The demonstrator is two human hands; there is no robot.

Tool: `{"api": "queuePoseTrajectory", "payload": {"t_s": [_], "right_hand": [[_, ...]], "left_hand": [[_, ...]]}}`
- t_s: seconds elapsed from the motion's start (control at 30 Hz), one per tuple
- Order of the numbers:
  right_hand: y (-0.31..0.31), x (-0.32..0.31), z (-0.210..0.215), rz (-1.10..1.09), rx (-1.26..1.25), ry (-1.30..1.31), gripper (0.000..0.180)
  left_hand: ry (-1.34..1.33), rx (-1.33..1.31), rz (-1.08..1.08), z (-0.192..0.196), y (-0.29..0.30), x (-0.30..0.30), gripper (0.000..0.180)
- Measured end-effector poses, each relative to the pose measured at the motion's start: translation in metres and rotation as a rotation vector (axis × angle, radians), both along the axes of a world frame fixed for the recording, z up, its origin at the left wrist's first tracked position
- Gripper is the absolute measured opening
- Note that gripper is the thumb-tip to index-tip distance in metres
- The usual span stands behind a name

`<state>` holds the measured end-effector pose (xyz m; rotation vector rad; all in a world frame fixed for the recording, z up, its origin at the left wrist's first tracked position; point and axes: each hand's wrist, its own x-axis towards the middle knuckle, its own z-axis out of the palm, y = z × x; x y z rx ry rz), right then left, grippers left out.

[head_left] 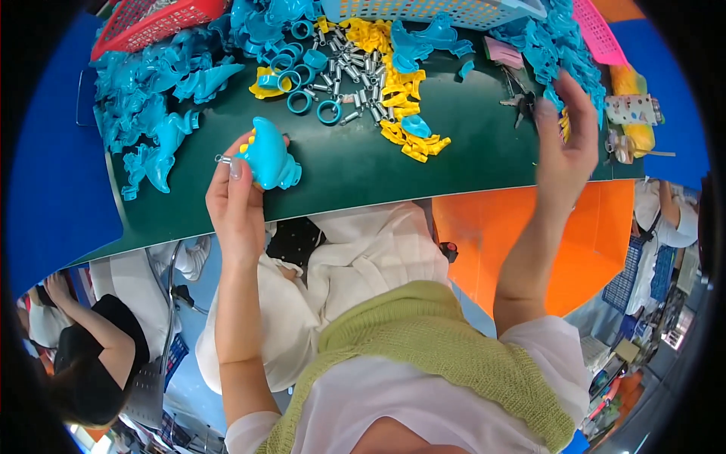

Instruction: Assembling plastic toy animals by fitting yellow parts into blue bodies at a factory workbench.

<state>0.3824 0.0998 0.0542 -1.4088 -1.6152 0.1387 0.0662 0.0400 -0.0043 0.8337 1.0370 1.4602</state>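
Observation:
My left hand point(236, 193) is closed round a blue plastic dinosaur-shaped toy part point(270, 155) with yellow spikes along one edge. A small metal spring point(224, 159) sticks out beside the thumb of that hand. At the right, my right hand point(569, 144) is raised over the table edge, thumb and fingers curved but apart, with nothing visible held. It is nearest to a heap of blue plastic parts point(556, 45) and a bunch of keys point(520, 102). In the middle lie loose metal springs point(355, 72), blue rings point(330, 112) and yellow spiked strips point(404, 94).
Blue half-shell parts point(162, 83) are heaped at the left of the green table point(363, 170). A red basket point(121, 34), a light blue basket point(446, 9) and a pink basket point(601, 34) line the back. An orange bin point(529, 250) stands below the near edge. Other people work nearby.

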Motion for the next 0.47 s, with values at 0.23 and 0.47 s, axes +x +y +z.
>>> {"api": "queuePoseTrajectory", "payload": {"t_s": [0.23,0.47], "right_hand": [[-0.052,0.151,-0.072,-0.75,-0.403,-0.589,0.074],[-0.047,0.144,-0.053,-0.74,-0.62,-0.12,0.08]], "left_hand": [[0.068,-0.044,-0.021,0.005,0.0,0.003,0.044],[0.14,-0.036,-0.049,-0.005,-0.001,-0.002,0.049]]}}
